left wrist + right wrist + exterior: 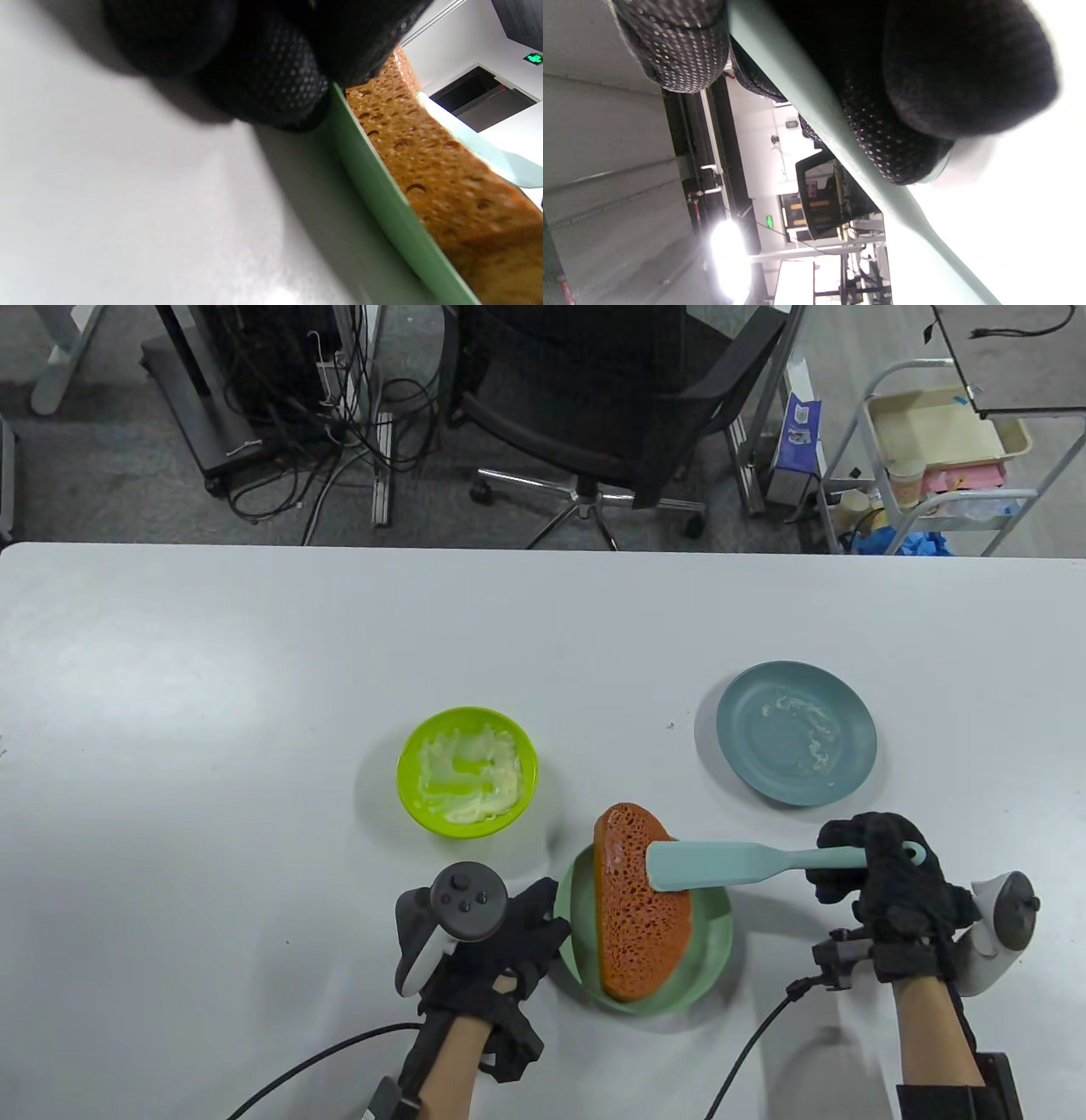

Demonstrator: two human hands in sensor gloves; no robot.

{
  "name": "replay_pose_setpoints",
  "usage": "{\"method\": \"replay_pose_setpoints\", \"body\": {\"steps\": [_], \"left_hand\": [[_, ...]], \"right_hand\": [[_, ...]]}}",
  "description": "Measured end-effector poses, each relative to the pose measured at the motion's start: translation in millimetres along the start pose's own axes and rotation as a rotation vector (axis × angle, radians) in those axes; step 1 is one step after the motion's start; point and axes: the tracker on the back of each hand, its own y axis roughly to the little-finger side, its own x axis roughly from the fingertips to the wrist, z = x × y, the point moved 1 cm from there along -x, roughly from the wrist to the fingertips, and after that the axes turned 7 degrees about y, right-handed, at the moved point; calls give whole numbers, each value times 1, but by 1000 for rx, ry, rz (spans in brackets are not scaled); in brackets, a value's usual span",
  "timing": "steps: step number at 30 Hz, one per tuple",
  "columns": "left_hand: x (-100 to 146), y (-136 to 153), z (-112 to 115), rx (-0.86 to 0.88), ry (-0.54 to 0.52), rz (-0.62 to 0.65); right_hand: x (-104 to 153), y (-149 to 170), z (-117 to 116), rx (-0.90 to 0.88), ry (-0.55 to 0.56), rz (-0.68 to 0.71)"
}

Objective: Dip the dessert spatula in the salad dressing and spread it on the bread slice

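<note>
An orange-brown bread slice lies on a pale green plate near the table's front. My right hand grips the handle of a teal dessert spatula; its flat blade lies across the upper part of the bread. The handle also shows in the right wrist view. My left hand rests at the plate's left rim, fingers against it. The left wrist view shows the rim, the bread's side and the blade above. A lime bowl holds white dressing, up and left of the plate.
A blue-grey plate with dressing smears stands to the right, beyond my right hand. Cables run from both wrists toward the table's front edge. An office chair and a cart stand past the far edge.
</note>
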Motion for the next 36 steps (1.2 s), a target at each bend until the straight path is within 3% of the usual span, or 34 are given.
{"method": "replay_pose_setpoints", "body": {"steps": [25,36], "left_hand": [[0,0,0,-4,-2,-3],[0,0,0,-5,-3,-5]], "right_hand": [[14,11,-38,-26,-57,-29],[14,12,-36,-30,-78,-54]]}}
